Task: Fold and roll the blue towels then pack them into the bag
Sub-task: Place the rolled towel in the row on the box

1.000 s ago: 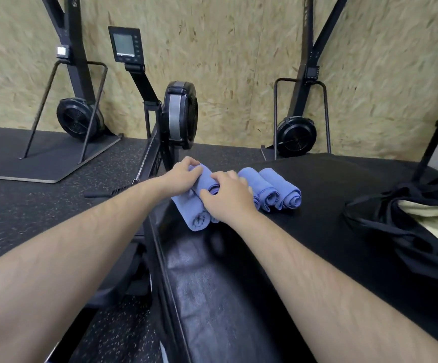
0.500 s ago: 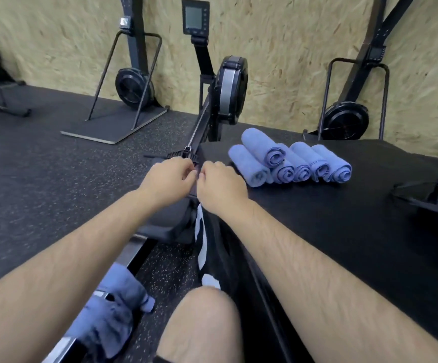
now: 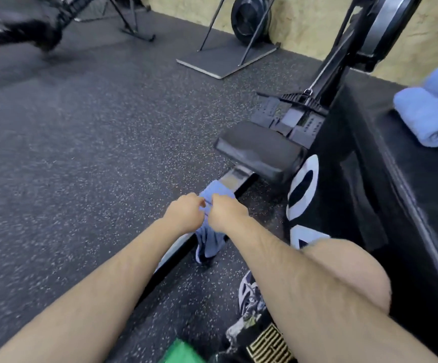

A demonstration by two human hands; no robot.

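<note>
**Loose towel gripped at the rowing rail**

A bare knee and a patterned shoe are seen nearest, above a speckled black rubber floor. Just beyond, the left hand and right hand are held close together, fingers curled on a loose blue towel draped over a metal rail. A black seat is set further along. At right, rolled towels are laid on a black box; its large white lettering cannot be read beyond an O-like ring. A chipboard wall is seen behind.

Rolled towels partly beyond right edge
</note>
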